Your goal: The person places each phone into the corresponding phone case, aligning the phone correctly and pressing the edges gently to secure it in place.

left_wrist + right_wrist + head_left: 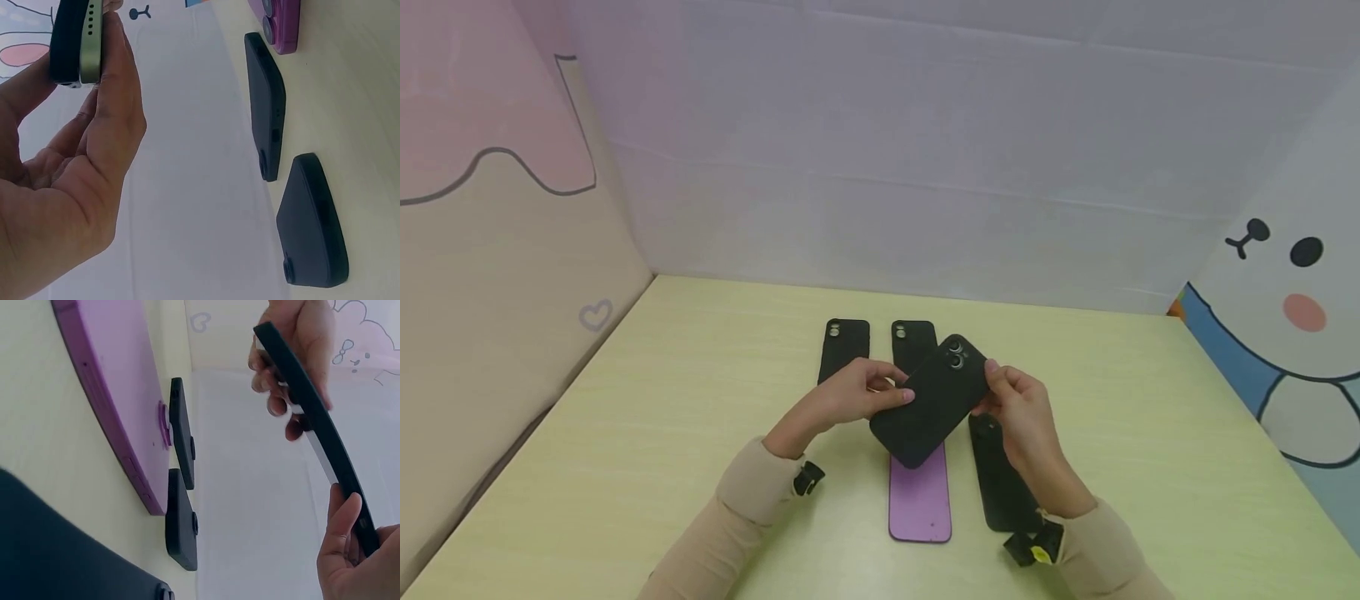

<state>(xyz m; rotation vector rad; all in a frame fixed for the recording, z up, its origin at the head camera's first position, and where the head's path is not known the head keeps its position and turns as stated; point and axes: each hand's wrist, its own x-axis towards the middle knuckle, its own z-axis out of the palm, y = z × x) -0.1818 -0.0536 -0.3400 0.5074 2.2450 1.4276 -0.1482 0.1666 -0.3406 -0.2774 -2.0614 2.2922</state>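
A black phone case (pixel 925 408) is held tilted above the table, its camera end toward the upper right, with camera lenses showing. Against its inner side lies a phone with a pale green edge (pixel 92 44); a pale strip of it shows along the case in the right wrist view. My left hand (pixel 853 393) grips the lower left side, thumb on the case's back and fingers underneath. At the camera end, my right hand (pixel 1022 417) pinches the edge of the case between thumb and fingers.
Under the held case lies a purple phone (pixel 920 500). Two black phones or cases, one on the left (pixel 846 342) and one beside it (pixel 913 340), lie farther back. Another black one (pixel 1002 487) is by my right wrist. Printed cloth walls (pixel 925 167) enclose the table.
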